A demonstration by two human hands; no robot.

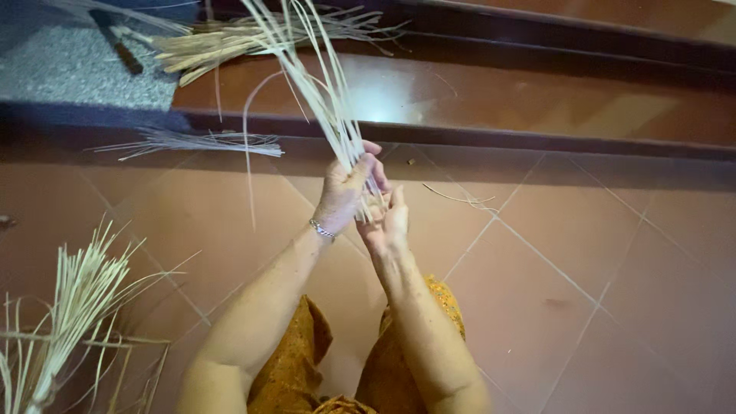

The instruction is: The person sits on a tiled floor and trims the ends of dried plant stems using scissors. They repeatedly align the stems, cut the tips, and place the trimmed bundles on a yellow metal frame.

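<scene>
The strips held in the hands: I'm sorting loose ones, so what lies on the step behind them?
Behind the held strips, a pale strip bundle and a dark-handled tool lie on the step. Whatever sits directly behind the fanned strips is covered.

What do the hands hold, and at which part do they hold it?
Both hands, the left hand and the right hand, hold a bundle of pale thin strips at its lower end; the strips fan upward.

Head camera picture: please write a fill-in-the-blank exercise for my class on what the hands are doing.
1. Both hands grip a bunch of pale ____ strips.
2. The left hand has a silver ____ at its wrist.
3. The floor is laid with reddish-brown ____.
4. The right hand sits ____ the left hand.

Missing words: fibre; bracelet; tiles; below
</scene>
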